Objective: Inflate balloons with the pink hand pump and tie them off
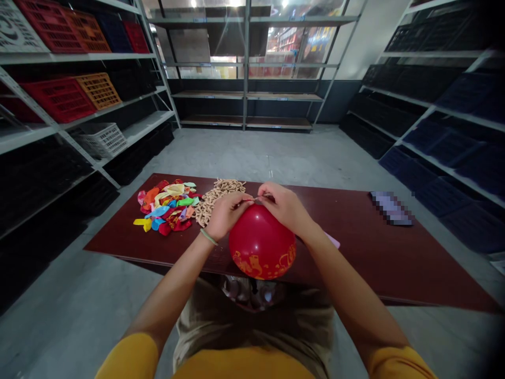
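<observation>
An inflated red balloon with orange-yellow printing round its lower side is in front of me, over the near edge of the table. At its top, my left hand pinches the neck from the left, a green band round the wrist. From the right, my right hand has thumb and fingers closed on the same neck. The fingertips nearly meet, and the neck is mostly hidden between them. Left of my hands lie a heap of uninflated balloons in many colours and a pile of small beige curled pieces.
Part of a pink object shows behind my right forearm. A blurred-out flat item lies toward the table's right end. Shelves with red and orange crates stand on the left, metal racks at the back, dark bins on the right.
</observation>
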`<state>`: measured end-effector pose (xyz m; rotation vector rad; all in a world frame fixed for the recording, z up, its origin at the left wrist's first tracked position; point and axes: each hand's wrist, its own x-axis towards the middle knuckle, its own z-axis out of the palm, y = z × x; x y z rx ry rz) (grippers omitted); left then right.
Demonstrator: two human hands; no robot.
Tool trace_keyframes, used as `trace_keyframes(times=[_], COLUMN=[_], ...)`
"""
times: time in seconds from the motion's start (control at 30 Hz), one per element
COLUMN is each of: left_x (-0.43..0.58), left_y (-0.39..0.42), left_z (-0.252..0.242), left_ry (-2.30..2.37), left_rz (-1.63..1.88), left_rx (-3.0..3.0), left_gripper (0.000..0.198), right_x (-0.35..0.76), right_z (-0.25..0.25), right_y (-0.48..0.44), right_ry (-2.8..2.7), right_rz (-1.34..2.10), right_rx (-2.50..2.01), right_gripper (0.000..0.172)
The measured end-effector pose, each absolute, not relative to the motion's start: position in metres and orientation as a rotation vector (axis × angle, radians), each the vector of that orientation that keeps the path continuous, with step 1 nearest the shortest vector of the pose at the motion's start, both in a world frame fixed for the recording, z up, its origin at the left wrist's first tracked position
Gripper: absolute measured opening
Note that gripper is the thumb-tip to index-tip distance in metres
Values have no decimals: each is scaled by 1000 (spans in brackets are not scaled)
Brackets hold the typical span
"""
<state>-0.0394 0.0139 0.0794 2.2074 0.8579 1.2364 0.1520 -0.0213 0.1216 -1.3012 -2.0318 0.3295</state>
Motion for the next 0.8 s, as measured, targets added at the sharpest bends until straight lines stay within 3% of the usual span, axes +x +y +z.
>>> trace_keyframes(times=[0.3, 0.47, 0.67, 0.8], left_x=[-30, -26, -30, -30], left_y=[15, 25, 26, 15], left_z=[94, 96, 87, 81], left_ry=[1123, 986, 866, 851], left_rz=[1065, 956, 1032, 1135], left_rx=[2051, 1549, 877, 763], left_gripper=[14, 13, 18, 21], right_x=[125, 116, 121, 119], right_z=[143, 135, 112, 91], right_y=[-54, -55, -42, -37], right_ry=[-2278, -2170, -2052, -2019], right_rz=[-200, -374, -216, -178], right_rx=[-1548, -1652, -1450, -1409], right_gripper=[19, 21, 23, 12])
